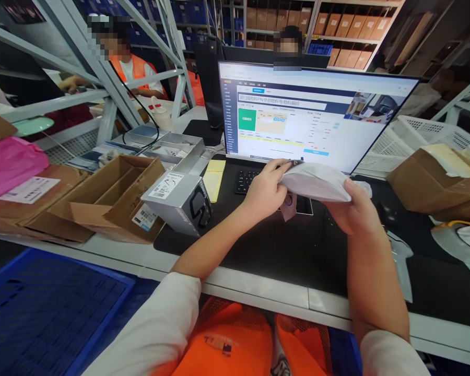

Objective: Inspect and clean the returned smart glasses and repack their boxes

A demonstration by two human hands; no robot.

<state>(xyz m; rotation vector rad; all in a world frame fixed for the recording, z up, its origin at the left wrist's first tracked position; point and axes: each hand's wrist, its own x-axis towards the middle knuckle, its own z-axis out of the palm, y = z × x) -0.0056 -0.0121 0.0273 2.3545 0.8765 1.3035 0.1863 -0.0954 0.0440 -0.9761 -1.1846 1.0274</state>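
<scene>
Both hands hold a white plastic mailer bag (315, 181) above the black desk mat (282, 250), in front of the monitor (313, 117). My left hand (264, 190) pinches the bag's left end, fingers closed on it. My right hand (352, 209) grips the bag from underneath at its right end. A black keyboard (246, 181) lies just behind my left hand, partly hidden.
A grey product box (178, 201) lies tilted left of the mat, beside an open cardboard box (113, 196). A pink bag (8, 164) and a blue crate (43, 308) sit at left. White baskets (423, 136) and a cardboard parcel (434, 180) stand at right. Two people sit behind.
</scene>
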